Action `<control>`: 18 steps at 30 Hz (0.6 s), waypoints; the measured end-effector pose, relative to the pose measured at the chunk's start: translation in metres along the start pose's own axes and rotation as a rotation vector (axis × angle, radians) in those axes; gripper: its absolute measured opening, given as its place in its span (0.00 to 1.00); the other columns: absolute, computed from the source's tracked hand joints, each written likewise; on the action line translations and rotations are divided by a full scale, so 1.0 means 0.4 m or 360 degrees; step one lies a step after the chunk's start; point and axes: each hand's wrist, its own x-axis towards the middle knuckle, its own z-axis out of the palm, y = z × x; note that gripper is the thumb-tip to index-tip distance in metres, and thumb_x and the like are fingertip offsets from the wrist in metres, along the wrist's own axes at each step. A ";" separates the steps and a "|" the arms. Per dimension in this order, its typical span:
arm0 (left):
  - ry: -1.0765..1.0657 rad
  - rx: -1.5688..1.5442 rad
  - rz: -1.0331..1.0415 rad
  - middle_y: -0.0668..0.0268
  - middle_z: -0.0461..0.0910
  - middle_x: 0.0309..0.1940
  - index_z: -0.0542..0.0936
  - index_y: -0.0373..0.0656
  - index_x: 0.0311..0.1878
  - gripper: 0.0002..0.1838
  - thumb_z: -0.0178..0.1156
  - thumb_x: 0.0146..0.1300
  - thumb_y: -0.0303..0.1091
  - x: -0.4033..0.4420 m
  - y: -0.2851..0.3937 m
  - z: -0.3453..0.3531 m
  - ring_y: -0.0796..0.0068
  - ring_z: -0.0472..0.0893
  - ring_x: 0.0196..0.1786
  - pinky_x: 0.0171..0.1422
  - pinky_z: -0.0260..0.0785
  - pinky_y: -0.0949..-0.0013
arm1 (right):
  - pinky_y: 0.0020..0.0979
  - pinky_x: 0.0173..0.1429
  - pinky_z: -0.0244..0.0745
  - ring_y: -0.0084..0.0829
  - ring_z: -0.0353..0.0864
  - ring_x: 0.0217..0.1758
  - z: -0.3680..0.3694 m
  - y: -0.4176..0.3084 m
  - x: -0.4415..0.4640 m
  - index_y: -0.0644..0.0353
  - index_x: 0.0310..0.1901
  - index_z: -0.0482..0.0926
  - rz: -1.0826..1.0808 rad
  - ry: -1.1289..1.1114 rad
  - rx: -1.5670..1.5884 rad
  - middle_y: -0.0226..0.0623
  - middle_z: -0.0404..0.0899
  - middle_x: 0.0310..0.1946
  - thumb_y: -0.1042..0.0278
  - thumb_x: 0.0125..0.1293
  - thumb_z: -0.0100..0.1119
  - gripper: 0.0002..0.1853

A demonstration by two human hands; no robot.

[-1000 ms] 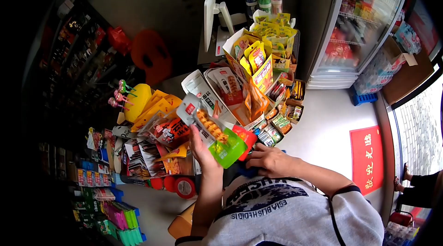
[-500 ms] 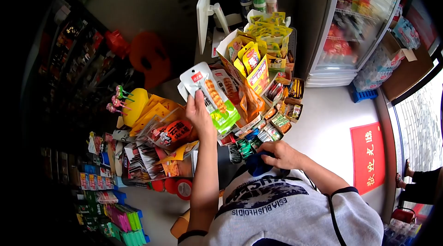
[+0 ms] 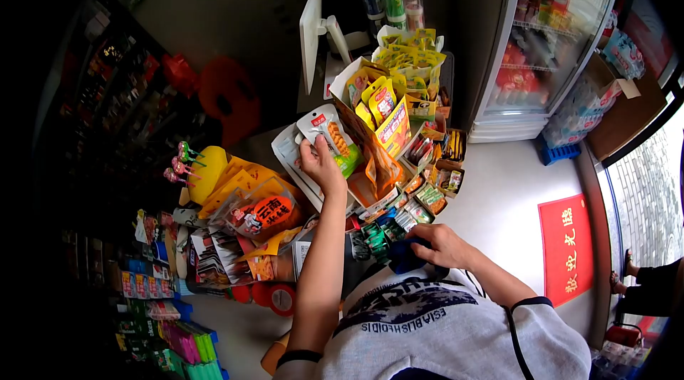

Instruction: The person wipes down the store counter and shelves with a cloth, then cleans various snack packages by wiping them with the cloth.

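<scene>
My left hand (image 3: 322, 166) is closed on a white and green snack packet (image 3: 335, 131) with a skewer-like food pictured on it. The packet is beside a white-sided box (image 3: 288, 152), left of a box of yellow snack packets (image 3: 381, 99); whether it touches the box's contents I cannot tell. Close to my body, my right hand (image 3: 445, 246) grips a dark blue cloth (image 3: 407, 255) with its fingers partly hidden. Small packets in trays (image 3: 377, 237) lie just beyond that cloth. Left of my left forearm stands a bag with a red label (image 3: 267, 215).
Lollipops (image 3: 184, 159) stick out of a yellow holder at the left. A monitor (image 3: 311, 34) stands at the back. A glass-door fridge (image 3: 545, 45) is at the right, with a red mat (image 3: 566, 248) on the floor. Another person's legs (image 3: 652, 287) show by the doorway.
My left hand has lowered the snack packet away from me, down towards the boxes. My right hand stays near my body with the blue cloth, shifted slightly.
</scene>
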 end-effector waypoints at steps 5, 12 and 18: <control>0.0094 -0.0262 -0.0068 0.73 0.73 0.29 0.72 0.39 0.35 0.04 0.55 0.65 0.29 0.001 -0.026 -0.002 0.85 0.68 0.33 0.39 0.60 0.77 | 0.42 0.49 0.74 0.50 0.79 0.40 -0.003 -0.003 0.009 0.67 0.44 0.75 -0.0004 -0.0038 -0.0009 0.52 0.78 0.35 0.64 0.61 0.52 0.15; -0.0066 -0.0337 -0.0066 0.70 0.76 0.35 0.73 0.38 0.39 0.04 0.55 0.63 0.26 0.009 -0.024 0.001 0.83 0.72 0.36 0.44 0.64 0.77 | 0.43 0.48 0.73 0.50 0.78 0.41 0.005 -0.001 0.024 0.66 0.44 0.75 -0.0086 -0.0060 -0.0049 0.51 0.77 0.35 0.64 0.61 0.52 0.14; 0.0078 -0.0428 -0.0074 0.65 0.77 0.40 0.72 0.36 0.45 0.07 0.52 0.65 0.25 0.029 0.001 -0.015 0.78 0.75 0.41 0.50 0.67 0.73 | 0.43 0.49 0.73 0.50 0.78 0.41 0.007 0.009 0.023 0.65 0.44 0.74 -0.0088 -0.0074 -0.0055 0.51 0.76 0.35 0.63 0.62 0.51 0.15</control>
